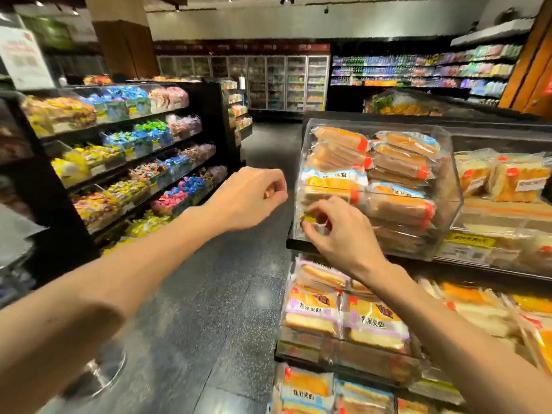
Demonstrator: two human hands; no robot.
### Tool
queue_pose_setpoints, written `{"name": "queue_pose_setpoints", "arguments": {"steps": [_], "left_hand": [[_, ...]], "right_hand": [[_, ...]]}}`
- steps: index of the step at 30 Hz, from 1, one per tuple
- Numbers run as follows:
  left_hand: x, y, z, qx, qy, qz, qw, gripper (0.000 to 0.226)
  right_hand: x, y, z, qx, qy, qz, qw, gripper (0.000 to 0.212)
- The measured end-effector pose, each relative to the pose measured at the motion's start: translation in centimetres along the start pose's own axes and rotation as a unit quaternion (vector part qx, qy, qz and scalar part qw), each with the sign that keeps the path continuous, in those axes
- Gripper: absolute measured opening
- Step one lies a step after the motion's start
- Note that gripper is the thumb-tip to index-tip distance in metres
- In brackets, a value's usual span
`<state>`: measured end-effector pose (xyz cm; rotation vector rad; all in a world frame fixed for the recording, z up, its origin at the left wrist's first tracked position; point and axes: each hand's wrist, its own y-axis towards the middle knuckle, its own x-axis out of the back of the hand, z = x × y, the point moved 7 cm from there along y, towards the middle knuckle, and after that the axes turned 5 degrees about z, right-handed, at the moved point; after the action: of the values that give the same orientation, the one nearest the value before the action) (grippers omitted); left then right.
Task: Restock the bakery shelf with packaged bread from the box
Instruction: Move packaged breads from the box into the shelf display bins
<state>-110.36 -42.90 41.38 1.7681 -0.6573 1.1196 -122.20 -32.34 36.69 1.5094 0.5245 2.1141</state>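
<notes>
At the right of the aisle, on the top tier of the bakery shelf point(291, 244): a clear case point(448, 162), stacked full with packaged bread point(400, 206), orange-banded packs laid flat in two columns. At the case's lower front corner, the right hand point(340, 234), back turned to the camera, thumb and forefinger pinched on a small yellow tag point(309, 219) against the clear front wall. Cannot tell whether fixed to the wall or loose.

To the left of the case and apart from it, above the floor point(209, 309), the left hand point(248, 198), raised on an outstretched arm, fingers curled in to the thumb, nothing seen between them, touching nothing.

Just beside the case on the same tier, to the right: red-cornered packs point(504, 180) of pale bread, propped upright. Under the right wrist, one tier down: purple-labelled packs point(373, 324) of sliced bread, leaning behind a low clear front rail. Lower still, at the bottom edge: more wrapped loaves point(307, 386), in orange and blue wrappers.

Across the aisle to the left: black slanted sweet shelves point(134, 150), heaped with wrapped candy in yellow, blue, green and pink. At the far end: glass-door fridges point(286, 82), and to their right drink shelves point(418, 70). Underfoot, dark speckled flooring throughout.
</notes>
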Motion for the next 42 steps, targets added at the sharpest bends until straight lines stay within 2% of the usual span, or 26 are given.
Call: {"name": "queue_pose_setpoints", "arguments": {"steps": [5, 7, 9, 12, 14, 18, 21, 25, 29, 31, 33, 36, 39, 42], "left_hand": [[-0.1, -19.7, 2.9, 0.168, 0.071, 0.044, 0.982, 0.013], [-0.6, -28.7, 3.7, 0.256, 0.079, 0.050, 0.962, 0.012], [-1.4, -38.3, 4.3, 0.356, 0.090, 0.075, 0.927, 0.012], [-2.3, -52.5, 4.2, 0.524, 0.071, 0.100, 0.843, 0.030], [-2.4, -60.7, 3.4, 0.618, 0.035, 0.075, 0.782, 0.029], [-3.2, -74.7, 1.4, 0.761, -0.046, 0.047, 0.646, 0.027], [-3.9, -84.0, 1.0, 0.822, -0.073, 0.018, 0.565, 0.026], [-4.7, -95.3, 3.1, 0.869, -0.124, -0.024, 0.479, 0.021], [-7.2, -106.2, 7.9, 0.892, -0.212, -0.102, 0.385, 0.010], [-9.2, -110.6, 10.2, 0.889, -0.285, -0.184, 0.307, 0.010], [-11.8, -114.6, 12.6, 0.871, -0.347, -0.260, 0.229, 0.022], [-15.2, -119.2, 16.4, 0.834, -0.402, -0.349, 0.143, 0.041], [-17.9, -121.7, 20.4, 0.784, -0.439, -0.433, 0.068, 0.040], [-20.6, -123.1, 23.8, 0.730, -0.481, -0.484, 0.033, 0.063]], "right_hand": [[-10.8, -8.4, 11.4, 0.145, 0.077, 0.158, 0.974, 0.041], [-15.7, -12.7, 16.4, 0.203, 0.089, 0.218, 0.950, 0.042], [-20.1, -17.4, 22.0, 0.259, 0.101, 0.289, 0.916, 0.042], [-25.4, -24.2, 30.0, 0.321, 0.109, 0.401, 0.851, 0.041], [-27.7, -28.3, 35.0, 0.357, 0.127, 0.469, 0.798, 0.042], [-31.1, -34.8, 43.9, 0.399, 0.160, 0.541, 0.723, 0.045], [-34.3, -38.7, 49.7, 0.415, 0.156, 0.583, 0.681, 0.042], [-40.4, -43.0, 56.7, 0.384, 0.123, 0.641, 0.653, 0.039], [-49.1, -46.9, 62.8, 0.268, 0.103, 0.704, 0.649, 0.034], [-53.9, -49.2, 65.1, 0.196, 0.093, 0.743, 0.634, 0.036], [-58.3, -51.1, 67.0, 0.122, 0.088, 0.763, 0.629, 0.039], [-64.5, -52.7, 68.9, 0.005, 0.092, 0.760, 0.643, 0.047], [-69.3, -53.7, 68.9, -0.074, 0.081, 0.745, 0.658, 0.061], [-73.2, -53.9, 68.0, -0.087, 0.073, 0.711, 0.694, 0.078]]}}
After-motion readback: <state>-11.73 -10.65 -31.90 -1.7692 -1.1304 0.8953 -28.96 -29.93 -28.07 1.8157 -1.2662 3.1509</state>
